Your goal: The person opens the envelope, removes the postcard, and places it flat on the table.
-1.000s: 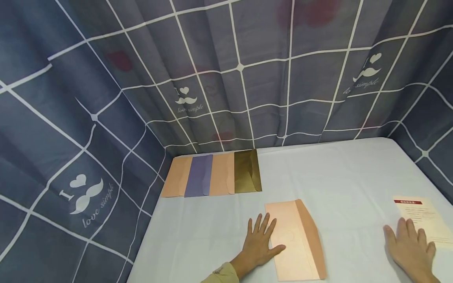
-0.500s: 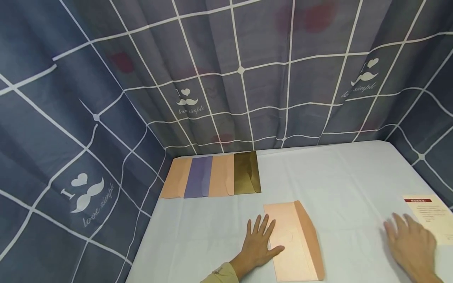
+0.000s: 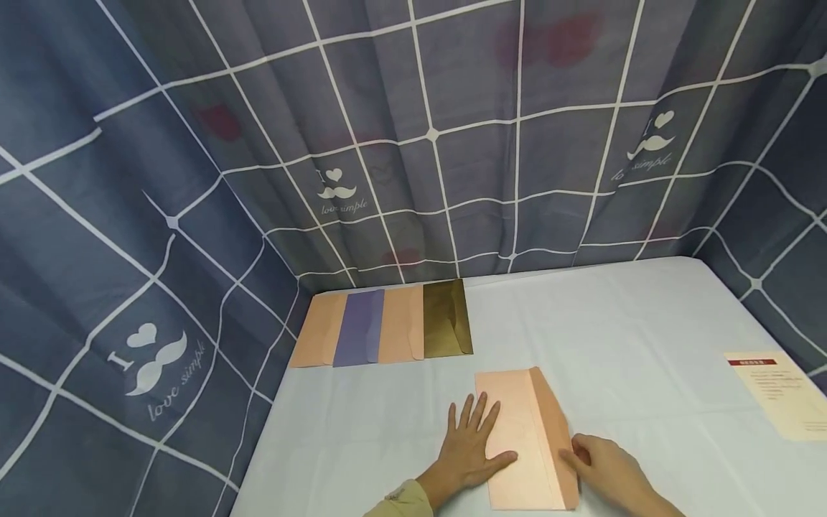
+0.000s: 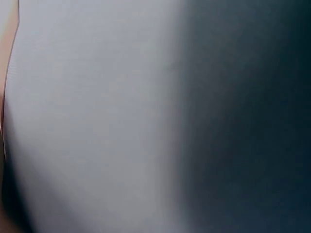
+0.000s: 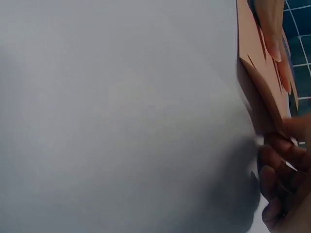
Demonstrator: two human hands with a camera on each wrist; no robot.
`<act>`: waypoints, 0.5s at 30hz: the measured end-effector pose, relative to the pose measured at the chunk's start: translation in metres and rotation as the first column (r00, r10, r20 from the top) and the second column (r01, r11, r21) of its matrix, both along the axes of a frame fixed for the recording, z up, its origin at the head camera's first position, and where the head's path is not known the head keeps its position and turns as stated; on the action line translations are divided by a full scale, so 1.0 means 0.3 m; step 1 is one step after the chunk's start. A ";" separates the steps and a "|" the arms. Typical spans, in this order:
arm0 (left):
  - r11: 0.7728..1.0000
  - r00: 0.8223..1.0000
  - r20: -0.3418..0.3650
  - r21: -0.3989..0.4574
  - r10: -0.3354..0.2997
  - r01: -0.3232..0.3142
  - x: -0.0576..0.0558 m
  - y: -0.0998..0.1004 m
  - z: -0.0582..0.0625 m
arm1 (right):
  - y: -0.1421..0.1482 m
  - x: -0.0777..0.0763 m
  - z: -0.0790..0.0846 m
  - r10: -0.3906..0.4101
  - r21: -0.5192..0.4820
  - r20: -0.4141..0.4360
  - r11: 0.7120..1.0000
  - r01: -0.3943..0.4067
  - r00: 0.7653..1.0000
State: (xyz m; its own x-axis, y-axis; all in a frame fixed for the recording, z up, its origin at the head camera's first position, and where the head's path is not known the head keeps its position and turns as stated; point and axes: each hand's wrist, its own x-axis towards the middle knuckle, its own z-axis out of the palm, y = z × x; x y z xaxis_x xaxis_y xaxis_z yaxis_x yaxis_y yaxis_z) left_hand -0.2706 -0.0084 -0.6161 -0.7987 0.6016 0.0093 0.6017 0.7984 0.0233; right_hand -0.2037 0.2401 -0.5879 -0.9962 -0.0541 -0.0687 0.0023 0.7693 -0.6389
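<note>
A peach paper envelope (image 3: 510, 424) lies on the white-covered table with its long flap (image 3: 554, 438) unfolded toward the right. Spread flat on the envelope's left part, my left hand (image 3: 466, 449) presses it down with straight fingers. My right hand (image 3: 610, 467) pinches the outer edge of the flap, thumb on top and fingers curled beneath. In the right wrist view the flap's edge (image 5: 265, 92) stands lifted off the cloth beside the right fingers (image 5: 286, 150). The left wrist view is mostly blurred cloth and dark shadow.
At the far left, a row of overlapping envelopes holds two peach ones (image 3: 402, 323), a purple one (image 3: 357, 327) and a dark gold one (image 3: 446, 316). A cream printed card (image 3: 782, 398) lies near the right edge. Checked curtains (image 3: 484, 165) enclose the table.
My right hand has moved left from beside the printed card to the envelope and taken hold of its flap. My left hand has stayed in place on the envelope.
</note>
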 end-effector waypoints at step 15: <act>1.000 0.999 -0.052 -0.005 0.010 -0.010 0.003 -0.028 -0.005 | 0.527 -0.019 0.007 -0.435 0.419 -0.094 0.798 0.432 0.895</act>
State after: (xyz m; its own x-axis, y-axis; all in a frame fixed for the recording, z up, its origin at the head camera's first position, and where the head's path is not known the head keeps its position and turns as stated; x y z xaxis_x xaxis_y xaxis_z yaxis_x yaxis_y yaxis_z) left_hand -0.2696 -0.0167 -0.6175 -0.8033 0.5937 0.0477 0.5938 0.8045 -0.0121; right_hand -0.2093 0.3982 -0.5859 -0.9080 0.4188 0.0092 0.4029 0.8792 -0.2545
